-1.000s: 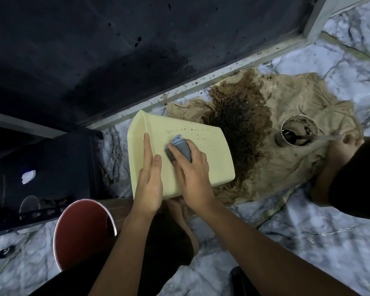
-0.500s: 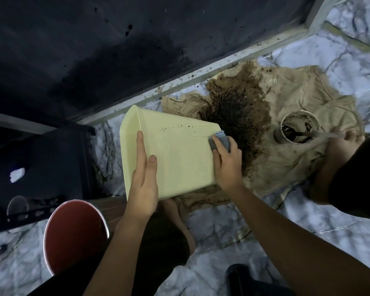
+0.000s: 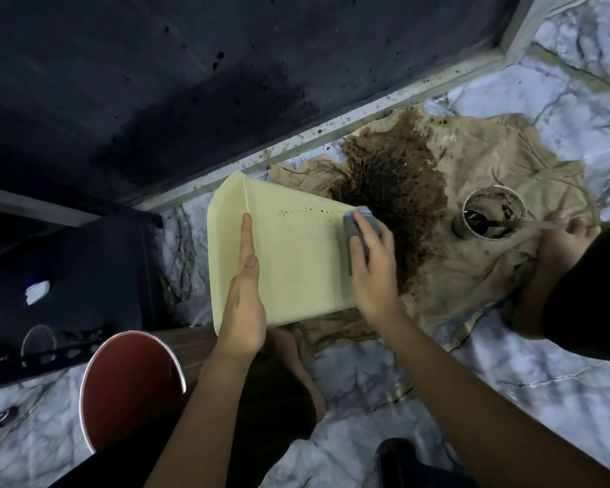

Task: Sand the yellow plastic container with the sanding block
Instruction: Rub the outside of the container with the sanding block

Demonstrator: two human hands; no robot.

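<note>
The yellow plastic container point(image 3: 296, 262) is lying on its side over the marble floor point(image 3: 543, 382), its long axis running left to right: the rimmed mouth is pointing left, the narrower base right, toward the stained tan cloth point(image 3: 479, 191). A line of dark specks is running along its upper face, just left of the grip. No label or writing is showing on it.

The right hand point(image 3: 374, 272) is curling its fingers round the grey sanding block point(image 3: 361, 230), pressing it against the container's right edge. The left hand point(image 3: 245, 294) is lying flat with straight fingers on the face, well left of the block, steadying it.

Right of the grip, a dirty cup point(image 3: 492, 214) is sitting on the cloth. A red bucket point(image 3: 131, 385) is standing below the left hand.
</note>
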